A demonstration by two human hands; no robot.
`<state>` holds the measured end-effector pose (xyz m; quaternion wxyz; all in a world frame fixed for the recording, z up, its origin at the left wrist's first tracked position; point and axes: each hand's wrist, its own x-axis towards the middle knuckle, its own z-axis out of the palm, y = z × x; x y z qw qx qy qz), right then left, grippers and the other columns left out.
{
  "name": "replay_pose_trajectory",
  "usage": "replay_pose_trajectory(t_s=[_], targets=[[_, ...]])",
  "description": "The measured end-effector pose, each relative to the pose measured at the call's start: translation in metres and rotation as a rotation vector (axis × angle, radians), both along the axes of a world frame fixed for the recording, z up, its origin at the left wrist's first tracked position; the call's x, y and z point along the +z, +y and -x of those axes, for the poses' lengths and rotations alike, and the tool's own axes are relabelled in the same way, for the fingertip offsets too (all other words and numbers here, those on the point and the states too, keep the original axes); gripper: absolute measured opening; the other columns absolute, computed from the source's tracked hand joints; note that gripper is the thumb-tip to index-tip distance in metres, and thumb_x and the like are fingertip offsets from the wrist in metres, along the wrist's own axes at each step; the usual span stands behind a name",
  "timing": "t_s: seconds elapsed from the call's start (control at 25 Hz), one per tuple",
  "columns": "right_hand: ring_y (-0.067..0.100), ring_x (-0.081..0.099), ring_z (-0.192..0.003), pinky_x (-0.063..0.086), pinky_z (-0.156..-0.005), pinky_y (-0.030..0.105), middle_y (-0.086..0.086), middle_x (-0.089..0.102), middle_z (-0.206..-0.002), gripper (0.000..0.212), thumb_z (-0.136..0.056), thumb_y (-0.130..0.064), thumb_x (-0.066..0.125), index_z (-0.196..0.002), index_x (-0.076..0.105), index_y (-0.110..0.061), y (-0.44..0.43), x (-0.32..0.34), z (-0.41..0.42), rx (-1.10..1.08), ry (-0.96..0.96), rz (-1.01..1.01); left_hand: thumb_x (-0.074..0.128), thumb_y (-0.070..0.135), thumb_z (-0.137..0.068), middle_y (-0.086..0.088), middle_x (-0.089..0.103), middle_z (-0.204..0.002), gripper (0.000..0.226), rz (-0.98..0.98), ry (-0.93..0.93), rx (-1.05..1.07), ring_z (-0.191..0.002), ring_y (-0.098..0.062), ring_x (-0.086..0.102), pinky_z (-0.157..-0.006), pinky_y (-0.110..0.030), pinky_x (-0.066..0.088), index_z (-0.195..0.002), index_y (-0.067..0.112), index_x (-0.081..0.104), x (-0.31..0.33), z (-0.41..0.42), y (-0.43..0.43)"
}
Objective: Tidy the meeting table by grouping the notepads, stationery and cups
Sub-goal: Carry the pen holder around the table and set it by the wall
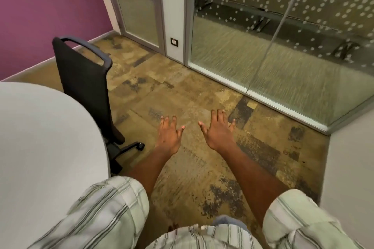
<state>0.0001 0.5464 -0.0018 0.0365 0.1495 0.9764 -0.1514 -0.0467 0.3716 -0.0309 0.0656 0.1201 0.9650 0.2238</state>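
Since neither hand holds anything and no notepads, stationery or cups show anywhere in shot, the job looks to be at its very start or betw. steps, prob. w/ the person facing away from the work. The left hand (169,137) and right hand (218,134) reach out in front, palms down, over the mottled brown-and-tan carpet floor (182,91), apart from each other and touching nothing. The fingers (174,121) of both are straight and spread, thumbs pointing toward one another. The pale grey round-edged table (50,137) sits at the person's left w/ only a curved part of its top in view. Whether the task items lie on the rest of it can't be told, as the frame edge cuts it off. So how they look, i.e. colour, count, stacked or scattered, can't be said either. Next move, as I judge it: turn head & body left toward the table, find the items, then reach for the nearest w/ a free hand. A black fabric-backed office chair (85,75) stands just beside the table edge, so it may need stepping round. Beyond are a purple wall (50,6) and a glass partition w/ frosted dots (283,46).
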Motion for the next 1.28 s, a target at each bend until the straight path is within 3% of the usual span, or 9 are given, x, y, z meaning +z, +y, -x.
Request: replay_pose_trajectory(t_s=[0.32, 0.68, 0.96, 1.28], targets=[[0.022, -0.006, -0.147, -0.002, -0.115, 0.06, 0.008, 0.005, -0.16, 0.077, -0.093, -0.065, 0.014, -0.15, 0.01, -0.014, 0.033, -0.02, 0.223, 0.121, 0.089, 0.011, 0.029, 0.05, -0.097, -0.015, 0.016, -0.156, 0.065, -0.002, 0.018, 0.113, -0.146, -0.029, 0.006, -0.119, -0.04, 0.012, -0.149, 0.012, 0.018, -0.018, 0.198, 0.034], [0.021, -0.008, -0.147, -0.004, -0.115, 0.058, 0.007, 0.002, -0.16, 0.077, -0.093, -0.065, 0.014, -0.151, 0.008, -0.014, 0.065, -0.008, 0.473, 0.377, 0.037, -0.015, 0.03, 0.05, -0.097, -0.016, 0.021, -0.155, 0.063, -0.101, 0.035, 0.436, -0.146, -0.03, 0.01, -0.119, -0.04, 0.012, -0.148, 0.012, 0.022, 0.01, 0.416, 0.072], [0.021, -0.008, -0.147, -0.003, -0.116, 0.056, 0.006, -0.001, -0.16, 0.076, -0.094, -0.064, 0.018, -0.151, 0.005, -0.016, 0.024, -0.006, 0.642, 0.518, 0.069, 0.008, 0.025, 0.055, -0.096, -0.013, 0.012, -0.158, 0.069, -0.109, 0.006, 0.533, -0.147, -0.028, 0.002, -0.119, -0.041, 0.009, -0.149, 0.013, 0.017, -0.006, 0.563, 0.038], [0.022, -0.005, -0.147, -0.001, -0.115, 0.057, 0.007, 0.003, -0.16, 0.075, -0.094, -0.063, 0.02, -0.151, 0.008, -0.015, -0.064, -0.009, 0.825, 0.564, 0.039, 0.025, 0.024, 0.054, -0.097, -0.013, 0.015, -0.157, 0.066, -0.106, 0.045, 0.61, -0.146, -0.028, 0.006, -0.119, -0.039, 0.009, -0.149, 0.014, 0.019, 0.006, 0.736, -0.043]])
